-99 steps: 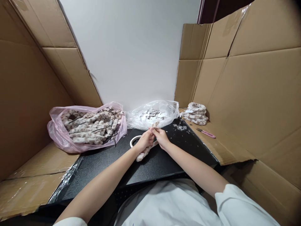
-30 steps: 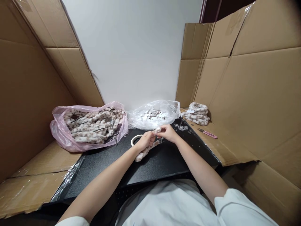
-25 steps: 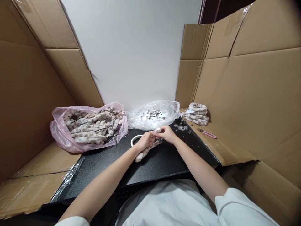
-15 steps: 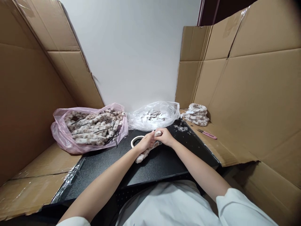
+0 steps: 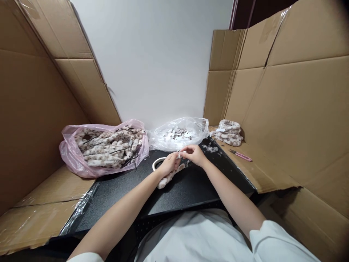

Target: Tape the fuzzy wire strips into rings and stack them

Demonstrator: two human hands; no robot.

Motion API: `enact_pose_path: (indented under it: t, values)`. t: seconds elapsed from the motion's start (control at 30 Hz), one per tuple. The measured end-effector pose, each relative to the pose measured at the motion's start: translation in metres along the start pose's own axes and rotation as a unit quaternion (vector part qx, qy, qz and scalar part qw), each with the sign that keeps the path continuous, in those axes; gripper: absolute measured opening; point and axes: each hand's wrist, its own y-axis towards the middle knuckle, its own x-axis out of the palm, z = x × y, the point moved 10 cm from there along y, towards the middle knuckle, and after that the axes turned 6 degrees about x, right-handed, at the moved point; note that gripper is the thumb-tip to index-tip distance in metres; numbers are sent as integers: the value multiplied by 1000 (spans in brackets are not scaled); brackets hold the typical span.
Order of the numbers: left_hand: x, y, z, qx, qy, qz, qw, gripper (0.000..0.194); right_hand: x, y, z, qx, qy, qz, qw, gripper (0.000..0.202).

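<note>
My left hand is closed around a fluffy white and brown strip, whose lower end hangs out below the palm over the black table. Close beside it on the right, my right hand pinches at the strip's upper end, thumb and index finger together; the exact piece between them is small. Partly behind my left hand lies a white tape roll.
A pink bag of fluffy strips with dark cords sits left. Behind my hands is a clear bag of small tagged pieces. On the right are stacked fluffy loops, pink snips, lint and cardboard walls.
My right hand has lifted slightly and shifted a little to the right, its fingers now higher at the strip's end. Less fluff shows between my hands. My left hand has barely moved.
</note>
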Motion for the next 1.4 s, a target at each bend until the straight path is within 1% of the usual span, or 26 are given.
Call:
enact_pose_path:
  t: [0.13,0.27,0.37,0.47,0.57,0.77,0.93,1.0,1.13,1.2,1.3,1.37,1.4]
  values:
    - [-1,0,-2,-2,-3,5,1000,40,3,1,5,16,6,-7,1000,26]
    - [0,1,-6,-13,-12,-7,1000,43,3,3,8,19,38,3,999,29]
    - [1,1,-7,-17,-18,-15,1000,46,3,4,12,28,48,-3,998,29]
    - [1,1,-8,-22,-9,-16,1000,49,4,5,17,37,39,-2,999,29]
    - [2,1,-8,-23,8,-14,1000,51,1,4,17,28,5,15,999,25]
    - [8,0,-9,-39,0,-32,999,50,0,0,5,-5,-86,20,996,19]
    - [5,-2,-7,-39,40,-17,998,35,0,-5,-4,-16,-157,39,987,12]
    - [7,-2,-7,-35,58,-26,997,30,2,-6,-5,-16,-165,41,985,14]
    - [10,-2,-5,-23,57,-44,997,28,6,-7,-10,-29,-181,52,982,18]
    - [7,-1,-5,-19,58,-33,998,25,8,-8,-15,-47,-189,55,979,18]
    - [2,-2,-4,-19,57,-12,998,22,14,-12,-28,-103,-194,39,975,21]
    - [0,-3,-3,-17,61,-1,998,24,17,-13,-33,-132,-177,17,975,22]
    - [0,-3,-2,-14,64,0,998,27,15,-13,-34,-135,-161,10,978,23]
